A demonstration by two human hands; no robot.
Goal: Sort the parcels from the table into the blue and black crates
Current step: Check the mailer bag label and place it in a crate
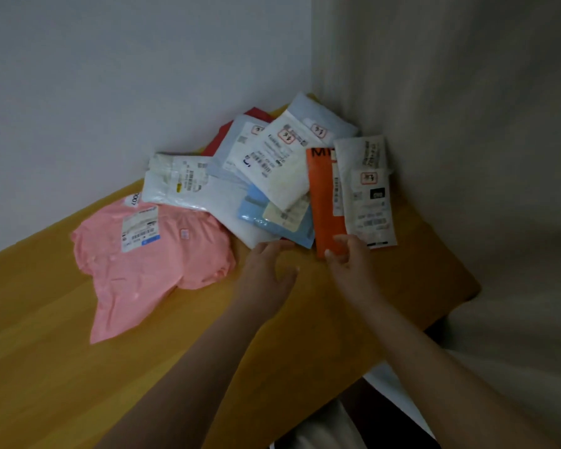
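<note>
parcels sit heaped in the far corner of the surface, within reach. right hand seems to pinch the orange parcel at its near edge, though blurred; left hand hovers loose, gripping nothing; no crates visible

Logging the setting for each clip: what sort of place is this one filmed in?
Probably a plain indoor room set up for parcel sorting, not a warehouse: a wooden table pushed into a corner of bare pale walls, with a loose pile of labelled mailer bags, such as the pink parcel. No crates are in view.
</note>
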